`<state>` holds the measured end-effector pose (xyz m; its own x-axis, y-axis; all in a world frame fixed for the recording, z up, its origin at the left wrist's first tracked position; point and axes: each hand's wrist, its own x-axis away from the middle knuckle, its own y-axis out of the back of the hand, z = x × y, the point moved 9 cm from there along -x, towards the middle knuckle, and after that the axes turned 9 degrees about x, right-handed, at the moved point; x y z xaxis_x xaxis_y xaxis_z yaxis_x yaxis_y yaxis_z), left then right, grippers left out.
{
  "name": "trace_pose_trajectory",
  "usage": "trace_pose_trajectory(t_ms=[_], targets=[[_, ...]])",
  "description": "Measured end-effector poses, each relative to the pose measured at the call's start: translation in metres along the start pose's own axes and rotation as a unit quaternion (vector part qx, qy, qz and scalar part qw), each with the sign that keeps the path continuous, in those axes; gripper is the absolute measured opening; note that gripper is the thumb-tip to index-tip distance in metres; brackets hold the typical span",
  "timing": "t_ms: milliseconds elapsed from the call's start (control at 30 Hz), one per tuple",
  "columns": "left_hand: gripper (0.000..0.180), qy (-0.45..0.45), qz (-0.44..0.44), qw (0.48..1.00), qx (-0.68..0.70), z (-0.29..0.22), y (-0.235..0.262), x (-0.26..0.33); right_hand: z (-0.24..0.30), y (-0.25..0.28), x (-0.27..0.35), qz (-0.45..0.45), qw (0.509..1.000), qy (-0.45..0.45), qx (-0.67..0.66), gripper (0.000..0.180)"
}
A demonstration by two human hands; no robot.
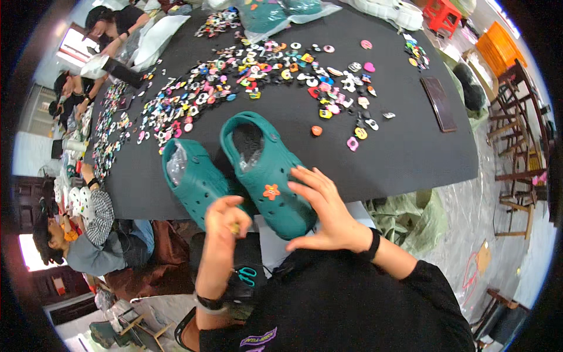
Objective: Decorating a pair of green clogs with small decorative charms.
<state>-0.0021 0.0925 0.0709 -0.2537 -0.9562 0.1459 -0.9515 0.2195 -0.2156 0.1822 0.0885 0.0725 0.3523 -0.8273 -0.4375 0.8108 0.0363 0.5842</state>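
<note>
Two dark green clogs lie side by side at the table's near edge. The right clog (275, 199) has an orange star-shaped shoe charm (271, 192) on its upper; no charm shows on the left clog (195, 179), whose toe is partly behind my left hand. My left hand (226, 226), a little blurred, is closed with a small yellowish piece (235, 228) at its fingers, too small to make out exactly. Spread fingers of my right hand (328, 214) lie along the right side of the right clog, thumb near its toe. Clear plastic shows inside both clogs.
Many loose shoe charms (205, 88) cover the dark table (399, 158) beyond the clogs. A dark phone-like slab (438, 104) lies at the right. Bagged green clogs (270, 17) sit at the far edge. Teal-handled scissors (247, 276) are near my lap. Other people work along the left.
</note>
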Motion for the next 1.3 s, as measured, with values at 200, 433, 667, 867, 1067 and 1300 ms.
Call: trace_pose_trajectory(t_ms=[200,433,667,867,1067,1300], targets=[[0.109,-0.042,0.047,0.998,0.008,0.010,-0.054,0.019,0.052,0.007,-0.016,-0.017,0.991,0.123,-0.051,0.043],[0.091,-0.090,0.245,0.937,-0.232,-0.056,-0.049,0.016,0.044,0.019,-0.023,-0.025,0.990,0.032,-0.132,0.025],[0.055,-0.216,-0.067,0.932,-0.282,-0.162,0.110,-0.024,-0.080,0.037,0.033,-0.076,0.961,-0.264,-0.003,0.011],[0.031,-0.125,-0.176,0.875,-0.434,-0.138,0.308,-0.134,-0.088,0.011,0.006,-0.090,0.967,-0.176,0.163,0.013],[0.038,-0.129,-0.140,0.869,-0.457,-0.098,0.322,-0.205,-0.081,0.004,0.001,-0.050,0.954,-0.132,0.263,0.013],[0.054,-0.144,-0.030,0.796,-0.587,-0.062,0.308,-0.264,-0.079,-0.004,-0.007,-0.024,0.951,-0.143,0.272,0.016]])
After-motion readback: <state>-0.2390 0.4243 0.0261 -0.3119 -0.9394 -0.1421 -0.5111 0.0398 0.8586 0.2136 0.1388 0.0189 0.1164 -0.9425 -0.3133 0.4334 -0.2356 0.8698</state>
